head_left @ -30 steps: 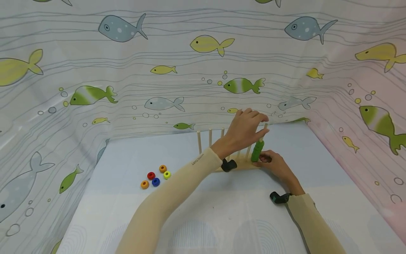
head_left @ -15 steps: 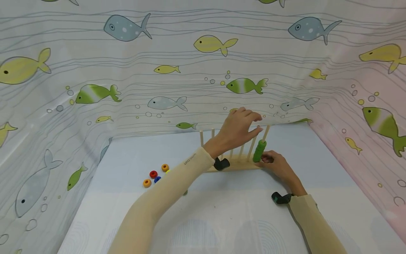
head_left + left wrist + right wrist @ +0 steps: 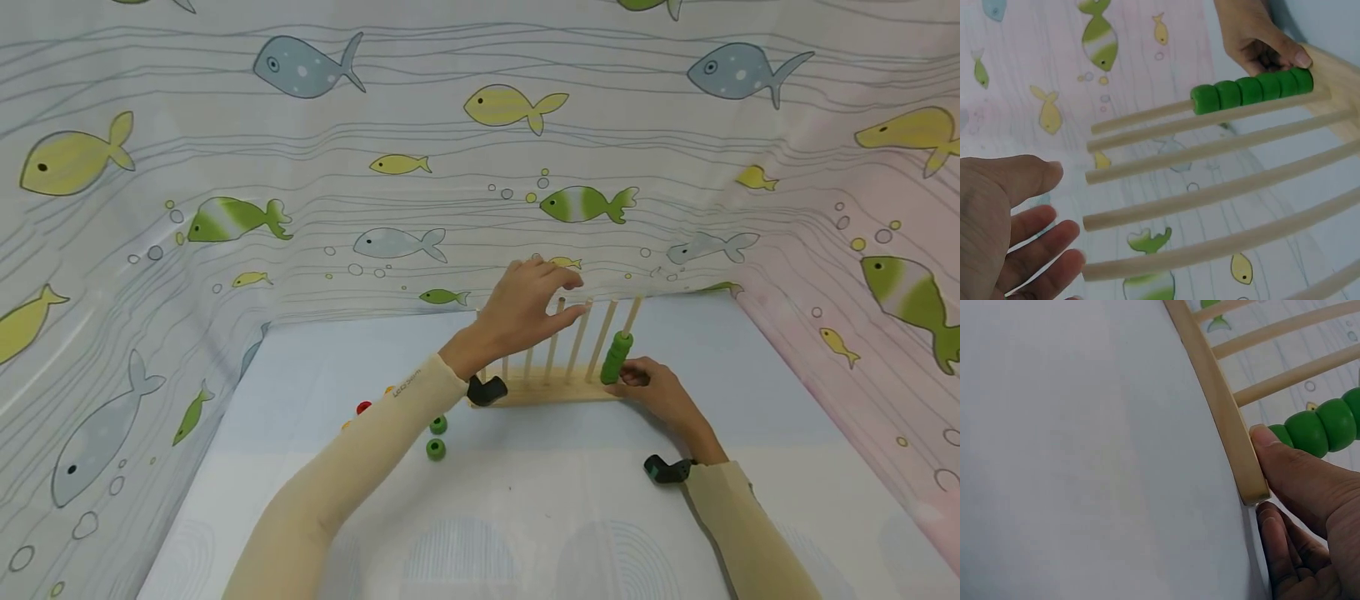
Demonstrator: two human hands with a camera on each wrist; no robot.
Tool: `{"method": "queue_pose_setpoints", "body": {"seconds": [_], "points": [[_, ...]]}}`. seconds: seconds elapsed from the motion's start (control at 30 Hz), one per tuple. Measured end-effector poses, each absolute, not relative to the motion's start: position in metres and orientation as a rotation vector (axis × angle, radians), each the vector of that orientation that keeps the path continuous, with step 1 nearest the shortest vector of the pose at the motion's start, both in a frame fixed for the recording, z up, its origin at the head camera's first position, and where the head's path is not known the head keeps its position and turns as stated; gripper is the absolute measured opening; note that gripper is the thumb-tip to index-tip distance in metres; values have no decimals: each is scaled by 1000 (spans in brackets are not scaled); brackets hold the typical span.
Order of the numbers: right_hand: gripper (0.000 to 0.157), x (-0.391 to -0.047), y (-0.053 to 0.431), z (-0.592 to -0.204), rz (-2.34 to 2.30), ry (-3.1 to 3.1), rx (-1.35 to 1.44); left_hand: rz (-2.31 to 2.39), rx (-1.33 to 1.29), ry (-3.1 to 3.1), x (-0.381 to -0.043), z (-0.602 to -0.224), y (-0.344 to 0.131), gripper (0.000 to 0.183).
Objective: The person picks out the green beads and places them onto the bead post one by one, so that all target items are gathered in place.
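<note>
A wooden peg rack (image 3: 546,394) stands on the table, its row of upright pegs rising from a flat base. On the rightmost peg sits a stack of several green beads (image 3: 616,358), with the peg's upper part bare in the left wrist view. My right hand (image 3: 660,396) grips the right end of the base; in the right wrist view its thumb (image 3: 1297,464) presses on top beside the lowest bead, and its fingers curl by the end. My left hand (image 3: 517,308) hovers by the peg tops, holding nothing, thumb and fingers parted.
Two loose green beads (image 3: 436,449) lie left of the rack. Farther left, a red bead (image 3: 363,407) and orange beads show, partly hidden behind the left sleeve (image 3: 360,450). A fish-printed curtain (image 3: 405,192) hangs behind and along both sides of the table.
My left hand has moved left, away from the rightmost peg, its fingers still parted. The left sleeve now uncovers the two green beads and covers others. My right hand stays at the base.
</note>
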State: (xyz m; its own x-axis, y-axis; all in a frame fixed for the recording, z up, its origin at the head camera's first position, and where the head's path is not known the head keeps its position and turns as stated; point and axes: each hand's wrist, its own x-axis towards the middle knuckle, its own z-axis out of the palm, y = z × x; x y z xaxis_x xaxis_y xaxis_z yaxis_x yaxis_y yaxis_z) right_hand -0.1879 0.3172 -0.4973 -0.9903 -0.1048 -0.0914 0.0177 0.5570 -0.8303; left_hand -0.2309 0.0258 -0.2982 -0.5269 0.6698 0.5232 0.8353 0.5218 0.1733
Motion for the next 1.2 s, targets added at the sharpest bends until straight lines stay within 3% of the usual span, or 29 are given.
{"method": "queue_pose_setpoints", "body": {"seconds": [0.5, 1.2], "points": [[69, -187, 317, -500, -1387, 2687, -80, -604, -1229, -2340, -233, -315, -22, 30], [66, -189, 316, -499, -1391, 2705, -110, -718, -1153, -2318, -228, -328, -80, 47]]}}
